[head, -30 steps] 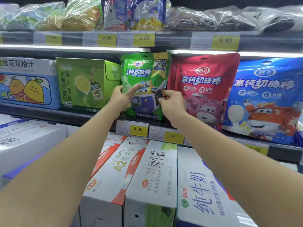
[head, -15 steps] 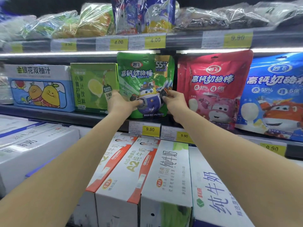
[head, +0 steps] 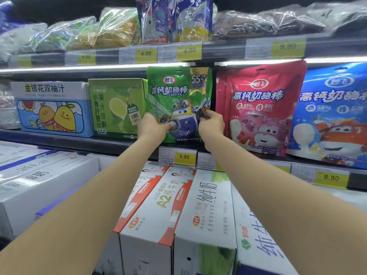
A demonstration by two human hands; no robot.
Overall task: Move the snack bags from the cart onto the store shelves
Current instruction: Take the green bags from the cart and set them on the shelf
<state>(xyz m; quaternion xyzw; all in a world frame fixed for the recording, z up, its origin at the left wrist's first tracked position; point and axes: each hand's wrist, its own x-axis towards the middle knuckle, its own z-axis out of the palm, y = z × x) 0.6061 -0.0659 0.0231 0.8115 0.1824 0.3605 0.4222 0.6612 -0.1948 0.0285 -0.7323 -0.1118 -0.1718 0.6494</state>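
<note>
Head view: the green snack bag (head: 178, 92) stands upright on the middle shelf (head: 79, 142), between the green juice box (head: 117, 108) and the red bags (head: 262, 108). The left hand (head: 153, 127) and right hand (head: 212, 124) each have fingers curled on its lower edges, holding it. It looks a soft pouch near the shelf's front. Released too soon, it may slump forward off the lip, or nudge the red bags over.

Fingers of the left hand (head: 152, 127) are hiding behind the green bag (head: 178, 92); the blue bag (head: 335, 120) is running off frame.
</note>
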